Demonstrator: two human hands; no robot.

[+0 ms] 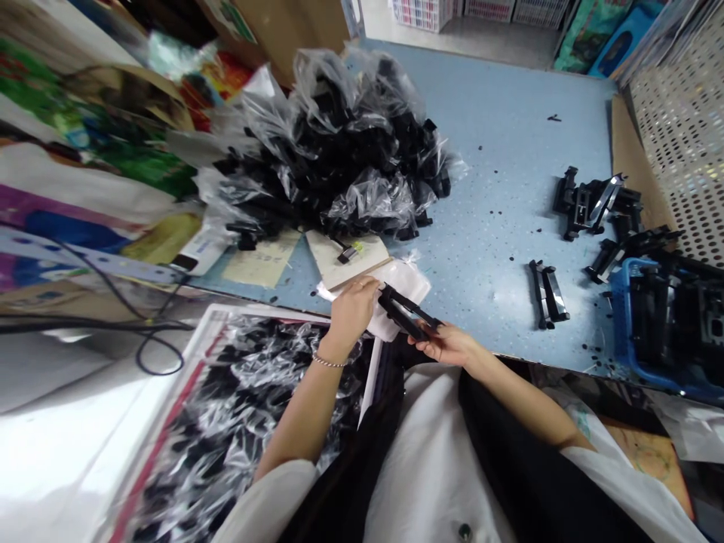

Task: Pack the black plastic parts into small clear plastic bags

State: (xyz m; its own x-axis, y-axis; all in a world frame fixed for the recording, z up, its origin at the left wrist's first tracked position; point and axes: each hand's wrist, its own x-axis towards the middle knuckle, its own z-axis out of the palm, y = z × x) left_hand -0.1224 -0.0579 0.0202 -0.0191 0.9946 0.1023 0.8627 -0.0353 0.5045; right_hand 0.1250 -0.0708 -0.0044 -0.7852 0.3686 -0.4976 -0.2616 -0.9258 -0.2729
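Note:
A long black plastic part (408, 314) with a slot along its length is held over the table's front edge. My right hand (446, 345) grips its lower right end, thumb on top and fingers beneath. My left hand (355, 308) is closed at the upper left end, fingertips pinched against it; a small white bit shows at those fingertips. Below the part lies a crumpled white cloth or sheet (408, 280). Just beyond my left hand is a pale board (362, 264) bearing a small black piece (346, 254).
Bagged black parts (339, 151) are heaped at the back left of the blue table (480, 226). Loose black parts (591, 200) and a filled blue basket (622, 317) are at right. Below left, a large box (164, 422) holds more bagged parts. Cables (141, 324) hang at left.

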